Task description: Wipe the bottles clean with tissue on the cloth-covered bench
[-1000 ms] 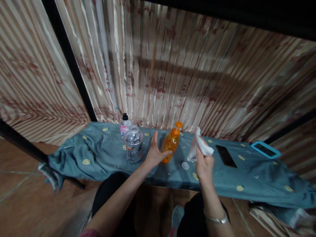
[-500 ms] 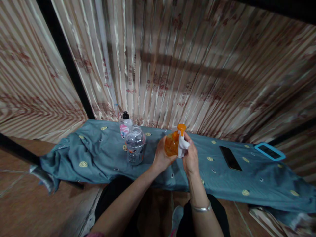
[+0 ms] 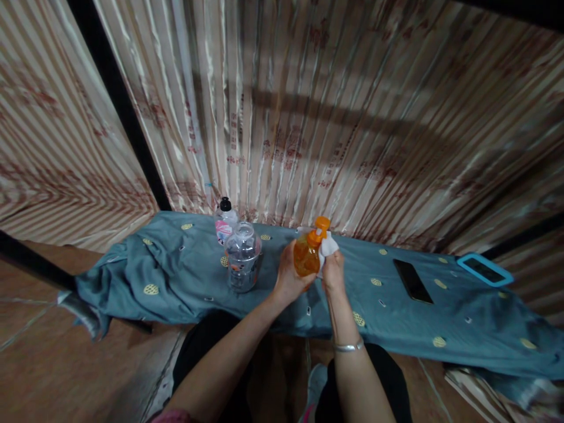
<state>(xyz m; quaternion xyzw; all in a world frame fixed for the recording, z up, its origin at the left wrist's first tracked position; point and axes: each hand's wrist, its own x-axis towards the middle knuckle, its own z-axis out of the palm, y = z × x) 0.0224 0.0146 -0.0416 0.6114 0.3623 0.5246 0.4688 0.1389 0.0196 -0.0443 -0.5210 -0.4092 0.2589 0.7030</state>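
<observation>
Fingers of the left hand (image 3: 288,276) clamp the orange pump bottle (image 3: 307,254), lifted at frame centre above the blue cloth (image 3: 176,276). Right-hand fingers (image 3: 333,267) pinch a white wipe (image 3: 326,247) against its neck. Wiping seems underway; next likely calls for turning the bottle. Left, a clear bottle (image 3: 242,255) stands near; right, open cloth before a phone (image 3: 412,281).

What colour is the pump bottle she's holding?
Orange, pump bottle and pump alike; head view, held in the left hand.
</observation>
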